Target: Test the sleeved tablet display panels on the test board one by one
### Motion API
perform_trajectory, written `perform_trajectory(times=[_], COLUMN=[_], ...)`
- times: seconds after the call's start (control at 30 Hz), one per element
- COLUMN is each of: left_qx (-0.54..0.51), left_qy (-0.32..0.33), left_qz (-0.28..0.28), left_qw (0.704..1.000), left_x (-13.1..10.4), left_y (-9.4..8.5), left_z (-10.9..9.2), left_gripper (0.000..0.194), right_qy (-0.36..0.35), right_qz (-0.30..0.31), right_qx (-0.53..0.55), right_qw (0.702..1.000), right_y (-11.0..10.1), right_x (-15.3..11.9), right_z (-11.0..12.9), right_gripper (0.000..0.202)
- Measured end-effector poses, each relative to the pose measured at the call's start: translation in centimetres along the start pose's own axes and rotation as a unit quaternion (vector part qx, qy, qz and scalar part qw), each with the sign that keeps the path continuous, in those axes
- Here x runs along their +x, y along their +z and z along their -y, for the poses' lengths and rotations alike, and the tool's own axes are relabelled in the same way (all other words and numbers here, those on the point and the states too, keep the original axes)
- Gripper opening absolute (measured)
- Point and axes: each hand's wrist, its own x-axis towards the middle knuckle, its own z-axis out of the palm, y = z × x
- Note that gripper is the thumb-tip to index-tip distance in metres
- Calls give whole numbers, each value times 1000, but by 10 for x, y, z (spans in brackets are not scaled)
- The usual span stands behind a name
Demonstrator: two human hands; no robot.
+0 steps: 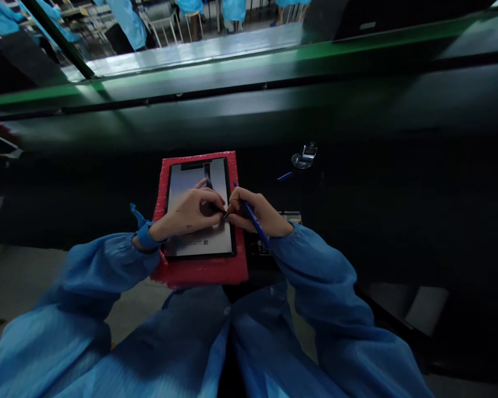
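The left hand [195, 210] and right hand [259, 213] meet at the right edge of the tablet [197, 237], their fingers pinched around a small dark piece [224, 215]. The right hand also holds a blue pen [255, 221]. The tablet lies on a red bubble-wrap sheet [207, 272] on the black worktop [357, 193].

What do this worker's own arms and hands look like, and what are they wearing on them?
Both arms are in loose, light blue sleeves, gathered at the cuffs. The left hand and right hand are bare, without gloves. Around the left wrist is a blue band with a loose end sticking up. No band shows on the right wrist.
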Motion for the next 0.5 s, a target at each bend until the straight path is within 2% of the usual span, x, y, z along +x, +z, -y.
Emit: perform_trajectory(times=[0.2,0.3,0.33,0.4,0.47,0.5], left_qx=[-24,-62,-78,-74,-10,33], left_qy=[2,-23,-39,-89,-160,-201], left_qz=[-6,-40,-73,-185,-297,-329], left_qw=[1000,997,993,976,941,922], left_x=[2,-6,-12,-30,-53,-65], left_y=[4,-3,-9,-24,-38,-43], left_z=[3,-1,-1,4,15,22], left_gripper=[9,12,16,27,33,33], right_qy=[-12,0,5,13,20,22], right_qz=[11,-3,-13,-39,-57,-59], right_qx=[-5,4,6,-1,-5,-4], right_qw=[1000,1000,1000,999,998,998], right_y=[1,-1,-2,-5,-8,-9], right_x=[1,-1,-2,-5,-7,-7], right_z=[-2,0,1,3,4,5], right_gripper=[29,30,30,30,30,30])
